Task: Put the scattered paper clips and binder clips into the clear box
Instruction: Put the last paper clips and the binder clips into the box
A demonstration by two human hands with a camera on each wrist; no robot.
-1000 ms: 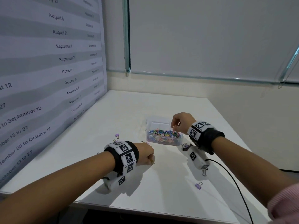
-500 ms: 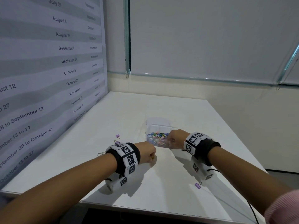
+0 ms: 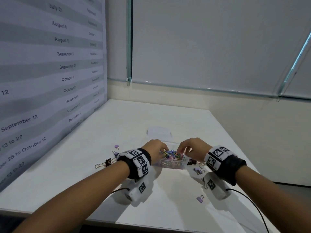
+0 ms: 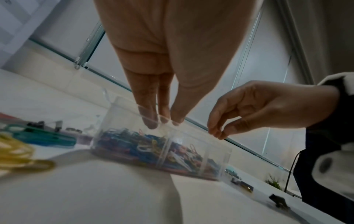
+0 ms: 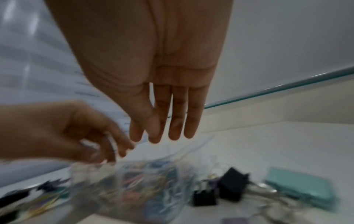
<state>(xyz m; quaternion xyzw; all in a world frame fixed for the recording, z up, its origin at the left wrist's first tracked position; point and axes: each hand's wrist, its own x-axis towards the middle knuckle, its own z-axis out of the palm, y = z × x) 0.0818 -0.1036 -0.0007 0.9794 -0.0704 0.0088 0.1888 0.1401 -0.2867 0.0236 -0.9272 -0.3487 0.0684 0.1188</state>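
Observation:
The clear box (image 3: 171, 165) holds a heap of coloured paper clips (image 3: 173, 154). My left hand (image 3: 164, 149) hangs over its left end, fingers pointing straight down, fingertips (image 4: 151, 121) at the rim, nothing visible between them. My right hand (image 3: 180, 149) hovers over the right end with loose fingers (image 5: 174, 130), holding nothing. Purple binder clips (image 3: 116, 146) and a black one (image 3: 106, 163) lie left of the box. Further binder clips lie to the right, black (image 3: 191, 162) and purple (image 3: 197, 170), with another purple one (image 3: 199, 198) nearer me.
The box's lid (image 3: 159, 132) lies just behind it. A poster wall (image 3: 50, 81) runs along the table's left side. The table's front edge (image 3: 151, 222) is close to me. A teal object (image 5: 300, 186) lies right of the black clips. A cable (image 3: 249, 200) trails from my right wrist.
My left hand has lifted off the table left of the box and now hangs over the box. My right hand has risen from the box's near edge to above its right end.

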